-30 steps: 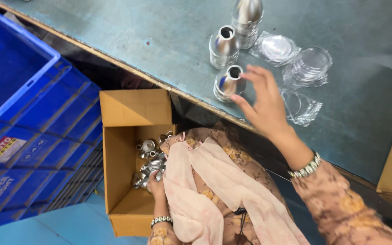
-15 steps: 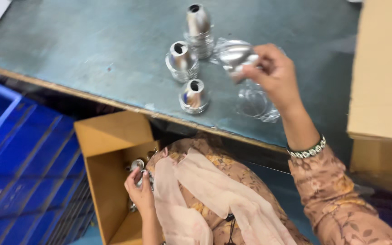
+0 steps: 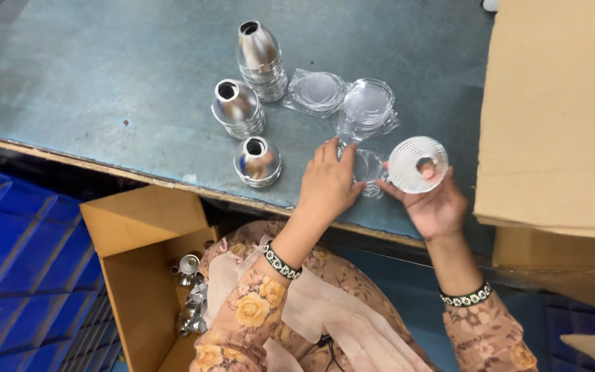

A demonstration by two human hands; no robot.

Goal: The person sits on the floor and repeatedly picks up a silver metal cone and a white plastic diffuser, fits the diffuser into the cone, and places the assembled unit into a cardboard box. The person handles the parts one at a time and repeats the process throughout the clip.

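Holding the ribbed disc (image 3: 417, 164) over the bench (image 3: 105, 83) edge, I had my right hand (image 3: 435, 207) closed on its lower rim, palm up, wrist bent back, while my left hand (image 3: 328, 182) lay flat and open, fingers spread, on a clear lens wrapper (image 3: 365, 167) just beside it. That grip looked thin to me: pinched only at the rim, the disc could tip and fall off the edge. A careless sweep left could also knock the nearest metal cone (image 3: 257, 161) toward the box (image 3: 139, 275) below.
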